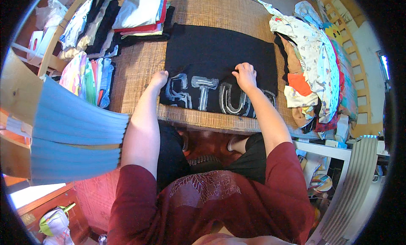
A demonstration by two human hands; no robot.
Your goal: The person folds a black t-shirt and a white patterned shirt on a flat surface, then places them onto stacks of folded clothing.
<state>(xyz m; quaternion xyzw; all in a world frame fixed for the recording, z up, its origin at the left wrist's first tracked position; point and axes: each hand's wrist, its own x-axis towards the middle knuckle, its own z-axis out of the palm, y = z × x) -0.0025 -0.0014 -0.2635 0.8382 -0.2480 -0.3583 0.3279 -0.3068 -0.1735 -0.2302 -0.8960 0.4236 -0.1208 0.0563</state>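
A black garment (219,51) with large white printed letters along its near part lies flat, in a roughly rectangular shape, on a woven mat (139,64). My left hand (160,78) is at its left edge, fingers curled in; whether it pinches the cloth cannot be told. My right hand (245,74) rests on the cloth right of the middle, above the letters, palm down with its fingers slightly bent and thumb apart. The far part of the garment lies smooth beyond both hands.
Folded clothes (139,10) are stacked at the back left, with upright folded clothes (92,78) nearer. A loose heap of clothes (304,54) lies at the right. A blue pleated cover (79,127) borders the left, and a white frame (323,148) the lower right.
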